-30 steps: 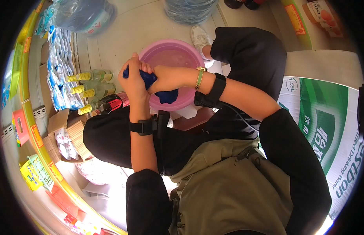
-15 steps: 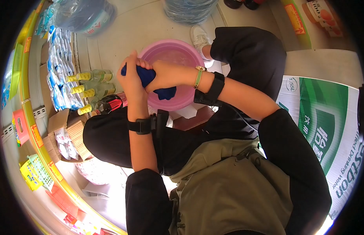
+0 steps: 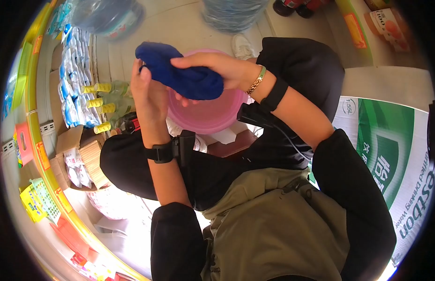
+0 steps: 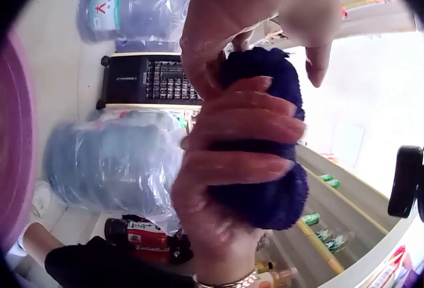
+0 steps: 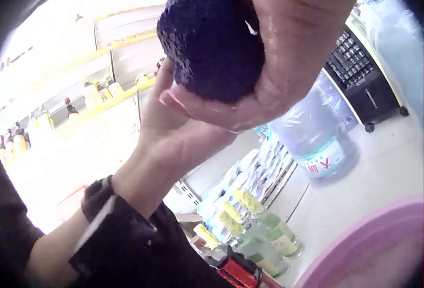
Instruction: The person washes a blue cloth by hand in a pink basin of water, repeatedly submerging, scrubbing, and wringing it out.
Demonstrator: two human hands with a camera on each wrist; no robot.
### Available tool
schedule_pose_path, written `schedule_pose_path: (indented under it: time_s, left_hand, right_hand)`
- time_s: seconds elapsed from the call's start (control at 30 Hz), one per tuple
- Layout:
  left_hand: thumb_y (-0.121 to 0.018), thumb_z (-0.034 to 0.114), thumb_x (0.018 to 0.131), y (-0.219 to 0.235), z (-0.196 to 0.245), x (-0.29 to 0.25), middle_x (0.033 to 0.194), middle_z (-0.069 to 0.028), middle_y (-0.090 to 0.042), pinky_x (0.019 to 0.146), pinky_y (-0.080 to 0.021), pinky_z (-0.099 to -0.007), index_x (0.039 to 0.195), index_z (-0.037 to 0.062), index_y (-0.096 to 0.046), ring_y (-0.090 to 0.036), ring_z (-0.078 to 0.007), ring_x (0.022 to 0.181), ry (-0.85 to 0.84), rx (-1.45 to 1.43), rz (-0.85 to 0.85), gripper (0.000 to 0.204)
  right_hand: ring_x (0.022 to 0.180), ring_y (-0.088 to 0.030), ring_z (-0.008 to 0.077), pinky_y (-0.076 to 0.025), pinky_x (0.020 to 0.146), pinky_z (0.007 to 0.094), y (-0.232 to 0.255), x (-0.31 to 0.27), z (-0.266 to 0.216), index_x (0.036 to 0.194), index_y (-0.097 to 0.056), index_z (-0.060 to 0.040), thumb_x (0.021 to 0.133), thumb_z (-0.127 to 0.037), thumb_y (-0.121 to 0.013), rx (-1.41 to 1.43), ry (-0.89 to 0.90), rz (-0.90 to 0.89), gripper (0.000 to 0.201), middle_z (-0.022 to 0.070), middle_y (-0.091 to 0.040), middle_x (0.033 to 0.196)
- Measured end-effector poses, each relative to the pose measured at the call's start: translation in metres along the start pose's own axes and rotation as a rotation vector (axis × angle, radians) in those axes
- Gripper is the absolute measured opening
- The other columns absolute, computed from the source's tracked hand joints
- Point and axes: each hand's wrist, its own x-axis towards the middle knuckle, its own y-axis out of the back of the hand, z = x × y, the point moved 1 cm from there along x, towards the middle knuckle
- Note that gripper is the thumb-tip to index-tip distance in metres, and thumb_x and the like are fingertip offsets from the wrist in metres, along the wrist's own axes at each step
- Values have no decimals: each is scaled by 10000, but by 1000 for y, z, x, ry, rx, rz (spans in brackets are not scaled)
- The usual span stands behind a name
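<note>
A dark blue towel (image 3: 180, 70), fuzzy and bunched into a thick roll, is held between both hands over the pink basin (image 3: 206, 122). My right hand (image 3: 222, 68), with a gold bracelet at the wrist, grips its right part, thumb across the top. The right fingers (image 4: 242, 125) wrap round the towel (image 4: 258, 198) and look wet in the left wrist view. At the towel's left end is my left hand (image 3: 149, 98), its thumb by the near edge and the palm below. The right wrist view shows the left hand (image 5: 182, 135) beneath the towel (image 5: 209, 43).
Glass bottles with yellow caps (image 3: 107, 99) and packets (image 3: 76, 77) line the left side. Large water jugs (image 3: 107, 16) stand on the floor beyond the basin. A green and white carton (image 3: 386, 150) is at my right. A white shoe (image 3: 243, 46) is beside the basin.
Both hands have lifted the towel up and away from me. Earlier they were clasped tightly round it with a loose end hanging; now it lies as a wider roll between them, more exposed.
</note>
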Motion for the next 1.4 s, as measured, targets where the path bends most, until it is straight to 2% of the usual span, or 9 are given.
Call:
schedule_pose_path:
  time_s: [0.1, 0.23, 0.33, 0.57, 0.77, 1.0, 1.07, 1.17, 1.4]
  left_hand:
    - [-696, 366, 667, 7, -3, -3, 1145, -159, -439, 828, -417, -343, 1204, -1, -318, -454, -243, 1057, 69, -12, -30, 752]
    - [-708, 375, 633, -15, -13, 0, 1202, -204, -396, 889, -399, -424, 1214, 2, -306, -429, -335, 1099, -138, -46, -70, 799]
    - [-580, 424, 701, -28, -8, -3, 1269, -232, -296, 947, -298, -544, 1265, 45, -227, -324, -386, 1178, -87, 32, -185, 765]
    - [-509, 199, 797, -11, -4, -8, 867, -95, -515, 880, -389, -442, 883, 73, -439, -496, -298, 962, -3, -67, -124, 168]
    - [-489, 224, 836, -14, -1, -4, 806, -39, -478, 879, -381, -383, 877, 92, -431, -493, -238, 883, 72, -258, 23, 150]
    - [-521, 255, 829, -15, -1, -4, 816, -91, -491, 787, -450, -453, 883, 41, -427, -517, -261, 832, 35, -305, -38, 239]
    - [-586, 269, 789, -13, -3, -2, 828, -105, -500, 797, -446, -451, 878, 37, -441, -519, -259, 855, -135, -189, -296, 288]
    - [-633, 193, 747, -19, -5, -2, 840, -124, -511, 799, -449, -435, 826, 36, -442, -524, -255, 860, -231, -178, -360, 259]
    - [-585, 36, 742, -19, -2, -9, 722, -112, -535, 700, -472, -364, 722, 46, -425, -557, -238, 728, -111, -65, -86, 161]
  right_hand:
    - [652, -605, 243, -490, 549, 279, -5, -3, 0, 921, -532, 58, 858, -399, -412, 105, -33, -90, 477, 171, -593, 784]
    - [673, -607, 272, -498, 573, 296, -10, -7, 5, 942, -519, 81, 861, -422, -356, 307, -149, -267, 535, 203, -588, 834]
    - [690, -603, 302, -506, 586, 325, -7, -2, 18, 972, -499, 107, 869, -416, -299, 331, -184, -415, 570, 230, -577, 858]
    - [748, -585, 366, -513, 626, 404, -10, -3, 16, 1056, -452, 131, 842, -415, -271, 279, -174, -437, 614, 270, -550, 940]
    - [814, -567, 386, -506, 642, 440, -9, 2, 15, 1099, -428, 124, 805, -351, -302, 318, -127, -387, 573, 279, -521, 1026]
    - [749, -605, 328, -518, 543, 306, -8, -6, 17, 1121, -401, 114, 753, -629, -389, 55, -5, -421, 829, 235, -539, 956]
    - [748, -610, 326, -512, 533, 286, -4, -4, 21, 1114, -421, 96, 743, -673, -353, -2, 36, -482, 856, 222, -553, 943]
    - [739, -617, 294, -498, 495, 244, -7, -4, 23, 1108, -423, 89, 745, -672, -349, 210, -13, -566, 846, 209, -556, 939]
    - [586, -584, 208, -435, 400, 205, -12, -5, 23, 1037, -441, 88, 730, -616, -482, 148, -65, -415, 768, 184, -542, 853]
